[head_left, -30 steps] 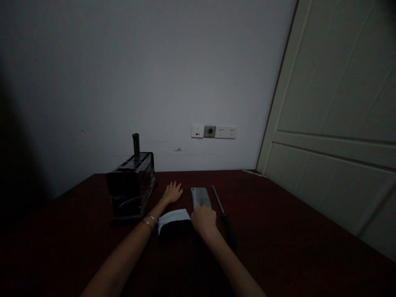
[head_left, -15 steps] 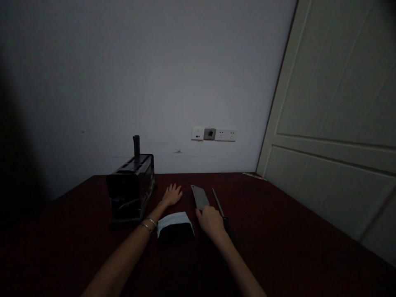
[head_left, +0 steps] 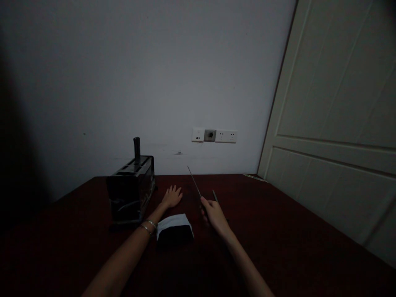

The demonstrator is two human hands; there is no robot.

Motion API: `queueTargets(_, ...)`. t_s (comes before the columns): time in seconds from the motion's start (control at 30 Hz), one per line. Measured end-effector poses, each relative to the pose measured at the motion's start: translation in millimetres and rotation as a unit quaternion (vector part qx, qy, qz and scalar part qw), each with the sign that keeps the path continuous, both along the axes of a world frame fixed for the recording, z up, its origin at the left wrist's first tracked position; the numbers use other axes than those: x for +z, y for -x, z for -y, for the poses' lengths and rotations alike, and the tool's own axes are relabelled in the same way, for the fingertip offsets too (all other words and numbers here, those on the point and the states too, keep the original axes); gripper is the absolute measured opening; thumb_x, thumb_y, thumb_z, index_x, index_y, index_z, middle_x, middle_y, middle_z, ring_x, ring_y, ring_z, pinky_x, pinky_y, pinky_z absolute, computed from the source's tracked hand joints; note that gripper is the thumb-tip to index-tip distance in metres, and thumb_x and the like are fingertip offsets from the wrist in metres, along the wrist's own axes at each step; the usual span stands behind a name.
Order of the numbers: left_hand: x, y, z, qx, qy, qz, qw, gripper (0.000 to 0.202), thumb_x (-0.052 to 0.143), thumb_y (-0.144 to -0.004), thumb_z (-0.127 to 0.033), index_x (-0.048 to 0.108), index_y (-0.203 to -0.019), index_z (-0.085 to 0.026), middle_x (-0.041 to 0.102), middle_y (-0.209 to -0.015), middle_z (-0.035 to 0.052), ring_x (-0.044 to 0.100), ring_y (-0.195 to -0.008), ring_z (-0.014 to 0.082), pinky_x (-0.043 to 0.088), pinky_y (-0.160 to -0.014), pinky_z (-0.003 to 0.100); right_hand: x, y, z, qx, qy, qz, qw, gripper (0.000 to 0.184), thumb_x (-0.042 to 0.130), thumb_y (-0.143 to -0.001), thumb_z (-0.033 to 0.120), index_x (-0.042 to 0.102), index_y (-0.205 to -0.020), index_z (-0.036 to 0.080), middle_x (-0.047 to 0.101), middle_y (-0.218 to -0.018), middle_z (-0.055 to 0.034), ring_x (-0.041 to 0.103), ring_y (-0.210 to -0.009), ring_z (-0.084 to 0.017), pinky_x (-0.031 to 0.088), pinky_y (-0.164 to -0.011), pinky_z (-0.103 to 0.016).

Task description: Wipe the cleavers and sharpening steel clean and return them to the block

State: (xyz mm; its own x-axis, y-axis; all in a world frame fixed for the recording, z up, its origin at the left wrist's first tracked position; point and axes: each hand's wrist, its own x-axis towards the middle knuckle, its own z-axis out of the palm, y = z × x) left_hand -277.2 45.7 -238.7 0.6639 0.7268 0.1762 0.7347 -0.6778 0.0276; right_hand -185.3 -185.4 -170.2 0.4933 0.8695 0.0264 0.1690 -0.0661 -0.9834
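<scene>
My right hand (head_left: 213,213) is closed round the handle of a cleaver (head_left: 194,180), lifted off the dark red table (head_left: 293,231). Its blade shows edge-on as a thin line slanting up and to the left. My left hand (head_left: 172,196) lies flat on the table with fingers spread, just right of a dark knife block (head_left: 131,190). A handle (head_left: 136,147) sticks up from the block. Between my forearms lies a folded cloth (head_left: 173,226), white on top and dark below. A sharpening steel (head_left: 215,195) lies on the table behind my right hand, mostly hidden by it.
A white wall with a row of sockets (head_left: 214,135) stands behind the table. A pale panelled door (head_left: 337,119) runs along the table's right side. A thin flat strip (head_left: 254,177) lies at the table's far right corner. The room is dim.
My right hand gripped the cleaver lying flat on the table, lifted it and turned the blade edge-on. The left hand stayed flat in place.
</scene>
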Motion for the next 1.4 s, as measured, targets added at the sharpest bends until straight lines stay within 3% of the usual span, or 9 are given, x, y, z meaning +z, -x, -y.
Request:
queueTargets(0.2, 1.3, -0.7, 0.7, 0.001, 0.006, 0.001, 1.000, 0.054, 0.024, -0.089, -0.043, 0.035, -0.135, -0.016, 0.028, -0.143, 0.0159, 0.021, -0.132, 0.0312, 0.020, -0.103, 0.047, 5.0, -2.5, 0.6, 0.030, -0.013, -0.165, 0.986, 0.040, 0.041, -0.079, 0.053, 0.048, -0.065, 0.016, 0.041, -0.046, 0.0072, 0.033, -0.029, -0.004, 0.022, -0.028, -0.017)
queueTargets(0.4, 0.9, -1.0, -0.1, -0.002, 0.011, 0.008, 1.000, 0.054, 0.025, -0.089, -0.043, 0.035, -0.135, -0.016, 0.028, -0.143, 0.0159, 0.021, -0.132, 0.0315, 0.020, -0.103, 0.047, 9.4, -11.6, 3.7, 0.041, -0.019, -0.249, 0.967, 0.044, 0.045, -0.077, 0.057, 0.048, -0.063, 0.016, 0.040, -0.040, 0.0081, 0.030, -0.026, -0.003, 0.019, -0.027, -0.016)
queueTargets(0.67, 0.0, 0.7, 0.9, -0.005, 0.004, 0.019, 1.000, 0.053, 0.026, -0.089, -0.042, 0.037, -0.134, -0.016, 0.031, -0.142, 0.0137, 0.022, -0.132, 0.0296, 0.019, -0.104, 0.045, -0.1, -27.2, 0.0, 0.055, 0.009, -0.294, 0.954, 0.046, 0.039, -0.081, 0.057, 0.045, -0.059, 0.017, 0.038, -0.034, 0.0080, 0.028, -0.023, -0.003, 0.016, -0.026, -0.015)
queueTargets(0.97, 0.4, -0.2, 0.9, 0.000, 0.014, 0.017, 1.000, 0.055, 0.024, -0.089, -0.045, 0.035, -0.135, -0.017, 0.028, -0.143, 0.0138, 0.020, -0.133, 0.0297, 0.019, -0.105, 0.045, -15.3, -22.8, 9.7, 0.074, 0.020, -0.340, 0.937, 0.049, 0.041, -0.079, 0.061, 0.046, -0.058, 0.017, 0.036, -0.033, 0.0086, 0.026, -0.023, -0.003, 0.014, -0.025, -0.015)
queueTargets(1.4, 4.3, 2.7, 4.6, -0.004, 0.016, 0.022, 1.000, 0.054, 0.024, -0.089, -0.044, 0.038, -0.133, -0.017, 0.030, -0.142, 0.0135, 0.021, -0.133, 0.0293, 0.020, -0.105, 0.044, -14.4, -20.4, 12.6, 0.052, 0.034, -0.346, 0.936, 0.049, 0.038, -0.079, 0.062, 0.044, -0.058, 0.018, 0.035, -0.031, 0.0090, 0.026, -0.020, -0.004, 0.015, -0.024, -0.016)
